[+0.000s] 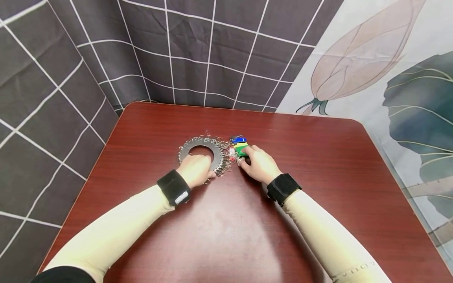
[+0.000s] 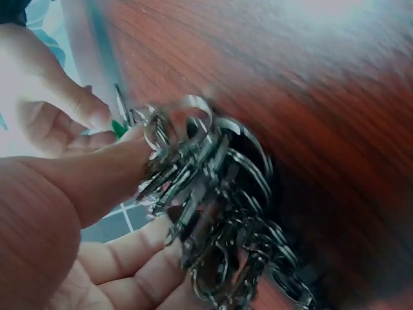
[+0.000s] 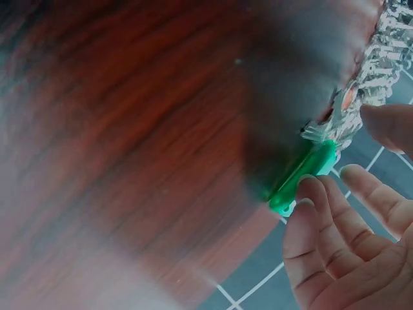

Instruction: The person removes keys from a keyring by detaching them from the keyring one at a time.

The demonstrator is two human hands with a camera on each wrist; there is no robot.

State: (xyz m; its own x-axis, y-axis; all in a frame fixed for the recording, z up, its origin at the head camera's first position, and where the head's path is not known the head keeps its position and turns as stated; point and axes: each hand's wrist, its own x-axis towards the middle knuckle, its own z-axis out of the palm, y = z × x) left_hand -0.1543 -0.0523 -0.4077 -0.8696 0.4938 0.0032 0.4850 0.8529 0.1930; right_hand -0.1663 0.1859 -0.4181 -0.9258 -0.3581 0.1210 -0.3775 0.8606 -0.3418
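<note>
A flat grey ring-shaped key holder [image 1: 216, 148] lies on the table, its edge crowded with small metal rings and clasps [image 2: 213, 187]. My left hand [image 1: 197, 169] grips its near side, with the fingers over the central hole and the thumb at the outer edge. At its right side is a bunch of coloured key tags: a blue one [image 1: 239, 140], a yellow strip and a green tag [image 3: 303, 175]. My right hand [image 1: 261, 164] touches the green tag with its fingertips [image 3: 308, 187]. Its thumb stands apart from those fingers in the right wrist view.
The reddish-brown wooden table [image 1: 318, 157] extends around both hands. Behind it hangs a dark cloth with a white grid [image 1: 191, 47]. A pale cloth with a printed flower bud and leaves [image 1: 361, 59] hangs at the right.
</note>
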